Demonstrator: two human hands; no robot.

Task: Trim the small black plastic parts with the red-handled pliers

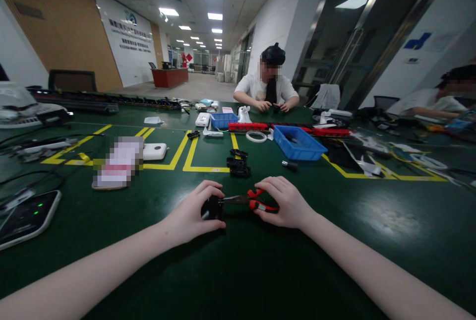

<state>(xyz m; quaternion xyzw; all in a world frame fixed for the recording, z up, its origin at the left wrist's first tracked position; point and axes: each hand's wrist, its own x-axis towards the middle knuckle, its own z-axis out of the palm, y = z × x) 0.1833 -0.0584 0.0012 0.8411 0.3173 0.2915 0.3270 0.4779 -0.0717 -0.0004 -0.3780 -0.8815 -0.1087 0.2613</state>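
On the green table (334,240), the left hand (191,216) clasps a small black part (212,208) while the right hand (286,205) grips red-handled pliers (256,202) lying crosswise, nose meeting the part

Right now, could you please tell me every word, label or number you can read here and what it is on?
No text here is legible.
White wall board: logo and rows of dark lettering, too small and blurred.
Blue sign at far right: a shape only, nothing readable.
Flat object on the table: pixelated.
Red-handled pliers in the right hand, black part in the left hand: no marking visible.
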